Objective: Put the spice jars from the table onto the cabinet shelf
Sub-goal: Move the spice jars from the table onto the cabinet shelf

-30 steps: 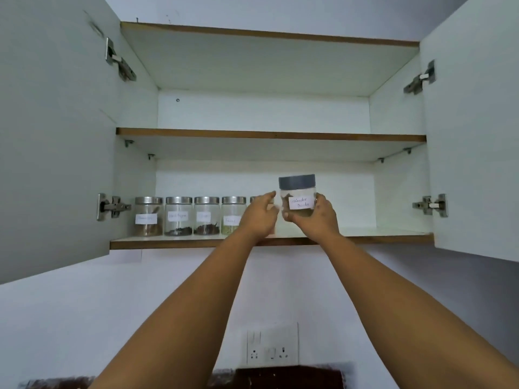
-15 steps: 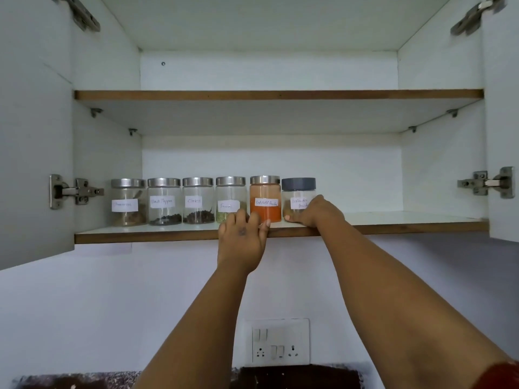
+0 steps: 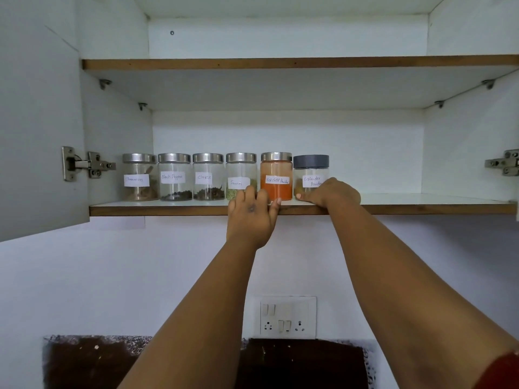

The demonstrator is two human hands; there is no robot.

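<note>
Several labelled glass spice jars stand in a row on the lower cabinet shelf (image 3: pixel 421 204): cinnamon (image 3: pixel 139 178), black pepper (image 3: pixel 174 178), cloves (image 3: pixel 208 178), fennel (image 3: pixel 241 171) and red chilli powder (image 3: pixel 276 178) with steel lids, then coriander powder (image 3: pixel 311 168) with a grey lid at the right end. My left hand (image 3: pixel 250 219) rests on the shelf's front edge, with its fingers lying in front of the fennel and chilli jars. My right hand (image 3: pixel 334 193) lies flat on the shelf at the foot of the coriander jar and hides its lower right corner.
Both cabinet doors stand open, with hinges at the left (image 3: pixel 84 164) and right (image 3: pixel 502 162). An upper shelf (image 3: pixel 280 64) runs above the jars. The lower shelf is bare to the right of the coriander jar. A switch and socket plate (image 3: pixel 288 317) is on the wall below.
A second ago both hands held the grey-lidded coriander jar in front of the shelf. It now stands at the right end of the row, and both hands rest low on the shelf.
</note>
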